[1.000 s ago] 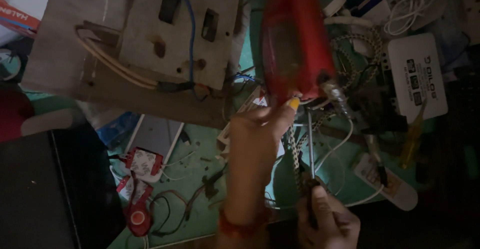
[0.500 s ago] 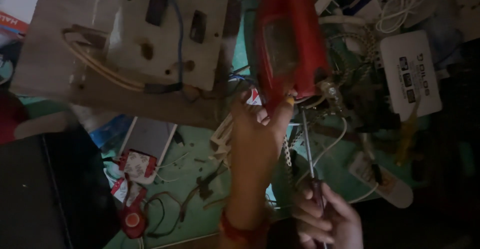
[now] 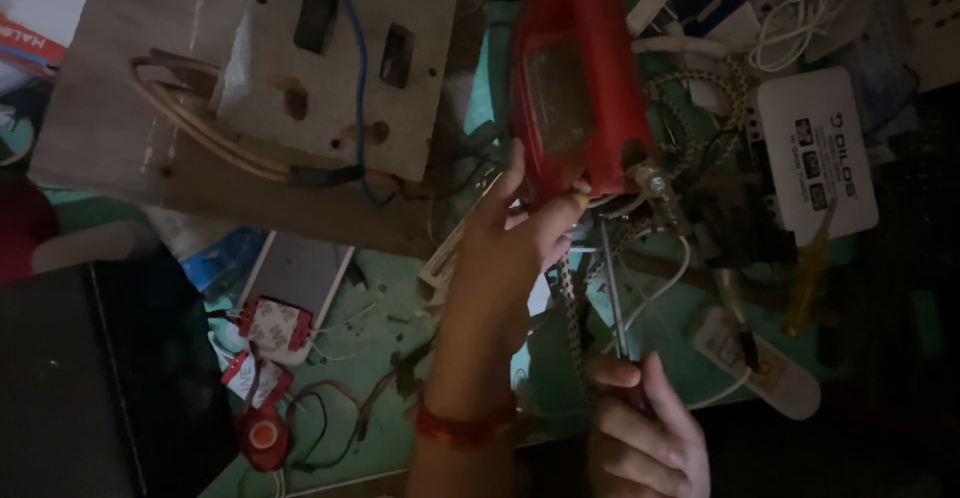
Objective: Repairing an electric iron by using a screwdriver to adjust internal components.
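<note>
The left hand (image 3: 510, 248) holds up a red device (image 3: 580, 78) over the cluttered green worktop (image 3: 385, 328), its fingers (image 3: 560, 220) closed on the device's lower end. Below it, the right hand (image 3: 645, 438) has its fingers wrapped around a screwdriver (image 3: 612, 288), the thin shaft rising to the device's bottom edge. A wooden switch board (image 3: 250, 88) lies well left of the left fingers; a white box (image 3: 815, 163) lies to their right.

Around the red device (image 3: 580, 78) little room is open. A wooden board (image 3: 250, 88) with switch holes crowds its left side; a white box (image 3: 815, 153) and tangled cords (image 3: 690, 118) block its right. Below it and to the left, a patch of green desk (image 3: 370, 343) lies fairly bare, edged by a dark case (image 3: 90, 378).
</note>
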